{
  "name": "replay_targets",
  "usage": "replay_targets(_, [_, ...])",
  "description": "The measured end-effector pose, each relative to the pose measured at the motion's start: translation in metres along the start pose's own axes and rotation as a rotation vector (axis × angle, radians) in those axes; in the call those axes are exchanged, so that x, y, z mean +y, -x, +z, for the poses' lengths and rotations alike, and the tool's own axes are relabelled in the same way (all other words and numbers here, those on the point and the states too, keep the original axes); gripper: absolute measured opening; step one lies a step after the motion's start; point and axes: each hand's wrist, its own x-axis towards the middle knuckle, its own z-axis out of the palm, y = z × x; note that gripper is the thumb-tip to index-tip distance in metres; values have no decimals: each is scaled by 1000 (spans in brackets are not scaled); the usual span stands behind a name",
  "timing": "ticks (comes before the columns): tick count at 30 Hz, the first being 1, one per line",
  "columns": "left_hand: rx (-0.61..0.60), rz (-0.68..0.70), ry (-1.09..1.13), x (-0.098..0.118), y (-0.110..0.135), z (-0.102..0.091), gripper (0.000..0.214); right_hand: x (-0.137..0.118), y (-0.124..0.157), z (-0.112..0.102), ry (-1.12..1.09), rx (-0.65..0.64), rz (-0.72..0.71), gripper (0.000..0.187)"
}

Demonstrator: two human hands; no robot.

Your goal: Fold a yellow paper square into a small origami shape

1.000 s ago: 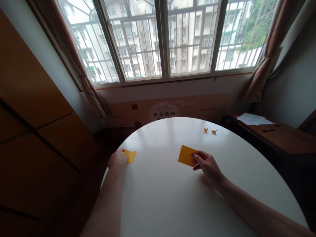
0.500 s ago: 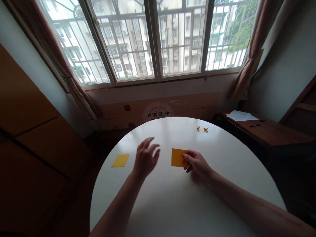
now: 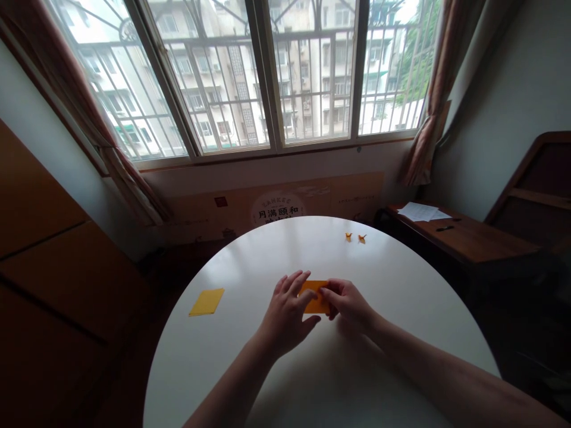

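An orange paper sheet lies near the middle of the round white table. My right hand pinches its right edge with closed fingers. My left hand rests over its left side, fingers stretched out and slightly spread, covering part of the sheet. A second orange paper sheet lies flat near the table's left edge, apart from both hands. Two tiny folded orange paper figures stand at the far side of the table.
A dark wooden side table with white papers and a pen stands at the right. A printed cardboard panel leans under the barred window. Wooden cabinets fill the left side.
My left hand left the sheet at the table's left edge, swung right across the table and now lies on the sheet that my right hand holds. The view has shifted.
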Motion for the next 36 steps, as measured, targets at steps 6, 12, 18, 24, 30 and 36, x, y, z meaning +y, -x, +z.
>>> replay_targets(6, [44, -14, 105, -1, 3, -1, 32, -4, 5, 4, 1, -20, 16, 37])
replay_targets(12, [195, -30, 187, 0, 3, -5, 13, -8, 8, 5, -43, -11, 70, 35])
replay_targets(18, [283, -200, 415, -1, 3, -9, 11, -16, 10, 8, -100, 0, 31, 48])
replay_targets(24, [332, -411, 692, 1, 4, 0, 16, -20, 13, 10, -162, -6, -11, 53])
replay_targets(30, [335, -455, 849, 13, 6, 9, 17, -15, 18, 18, -218, -23, -30, 35])
replay_targets(36, [334, -489, 926, 19, 5, 10, 18, -13, 17, 18, -282, 65, 7, 31])
